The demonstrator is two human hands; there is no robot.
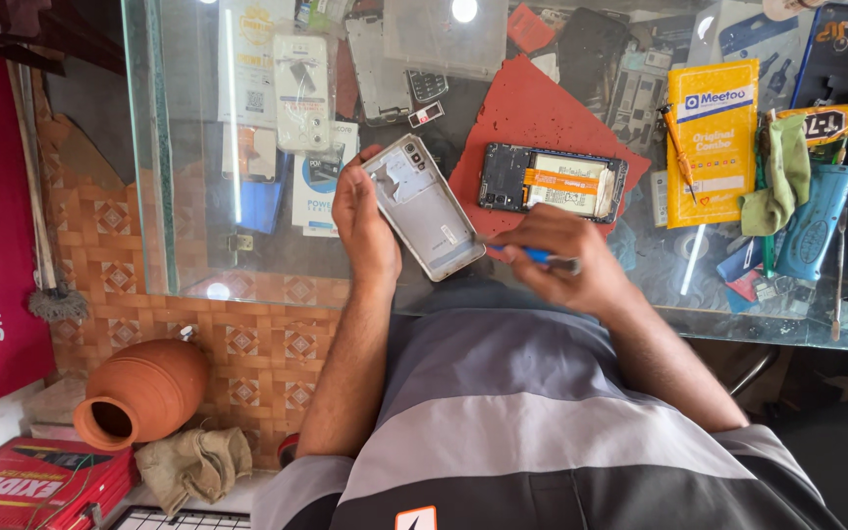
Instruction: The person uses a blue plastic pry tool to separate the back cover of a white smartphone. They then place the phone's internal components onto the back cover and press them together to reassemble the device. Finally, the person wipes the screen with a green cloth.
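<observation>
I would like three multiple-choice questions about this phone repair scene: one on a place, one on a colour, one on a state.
1. Where does the opened phone with its battery showing lie?
A. on the red mat
B. on the floor
C. in the clay pot

2. What colour is the handle of the tool in the right hand?
A. green
B. blue
C. white

3. How is the silver phone back cover supported?
A. flat on the glass
B. held in the left hand
C. leaning on a box

Answers: 1 A, the mat lies under it; 2 B, blue shows between the fingers; 3 B, the fingers wrap its edge.
</observation>
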